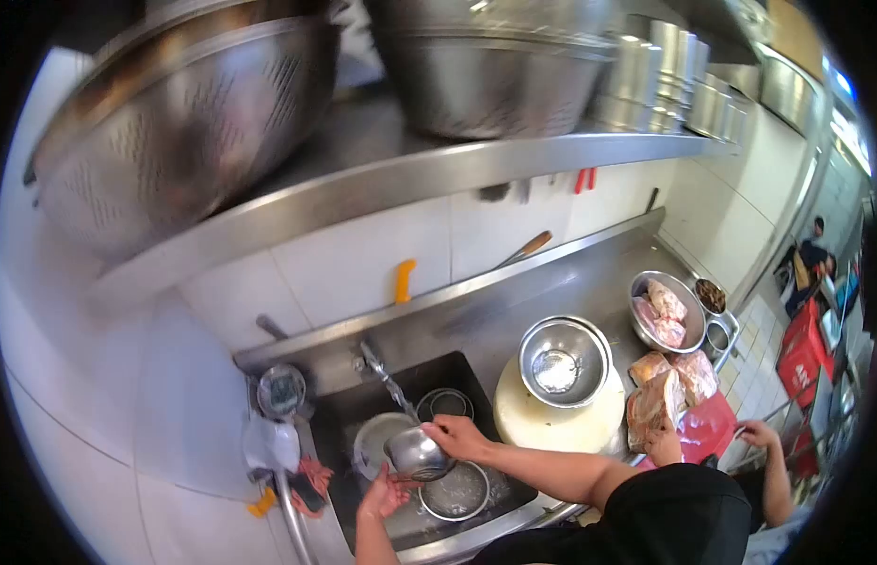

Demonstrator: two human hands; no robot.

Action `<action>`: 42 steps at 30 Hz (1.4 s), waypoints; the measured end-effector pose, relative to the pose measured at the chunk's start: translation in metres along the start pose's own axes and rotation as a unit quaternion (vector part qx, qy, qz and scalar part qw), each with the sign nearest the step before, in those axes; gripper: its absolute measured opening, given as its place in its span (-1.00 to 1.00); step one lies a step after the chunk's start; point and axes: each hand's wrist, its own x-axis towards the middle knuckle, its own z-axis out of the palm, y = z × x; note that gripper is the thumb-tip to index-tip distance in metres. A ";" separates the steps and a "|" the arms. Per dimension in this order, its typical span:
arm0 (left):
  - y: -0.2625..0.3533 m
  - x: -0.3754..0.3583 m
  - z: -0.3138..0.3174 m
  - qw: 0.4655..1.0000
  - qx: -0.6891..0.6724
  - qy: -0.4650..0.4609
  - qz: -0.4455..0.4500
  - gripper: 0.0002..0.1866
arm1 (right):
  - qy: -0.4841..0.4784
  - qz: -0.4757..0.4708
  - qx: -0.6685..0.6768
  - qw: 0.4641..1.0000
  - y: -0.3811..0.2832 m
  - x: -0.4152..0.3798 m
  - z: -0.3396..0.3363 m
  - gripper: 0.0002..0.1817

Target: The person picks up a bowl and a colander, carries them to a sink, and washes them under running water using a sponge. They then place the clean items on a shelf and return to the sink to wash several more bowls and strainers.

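Note:
Over the sink (476, 372), a small metal bowl (418, 454) is held tilted. My right hand (457, 439) grips its upper right rim, and my left hand (389, 492) holds it at the lower left side. Water runs from the faucet (373, 356) just above the bowl. Beneath it in the basin are a round pale container (368, 438), a wide metal bowl or strainer (454, 492) with water, and a smaller round strainer or ring (448, 405). The bowl's inside is hidden from me.
Stacked metal bowls (563, 363) stand on a round white board (509, 414). Raw meat fills a bowl (638, 282) at right; bagged meat (655, 405) and another person's hands (660, 444) are nearby. A shelf (438, 169) with large colanders (194, 122) overhangs the sink.

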 end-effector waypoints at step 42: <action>0.323 -0.267 0.684 0.207 0.749 0.116 0.619 -0.59 | 0.411 -0.237 0.220 0.852 -0.428 0.175 -0.583 -0.47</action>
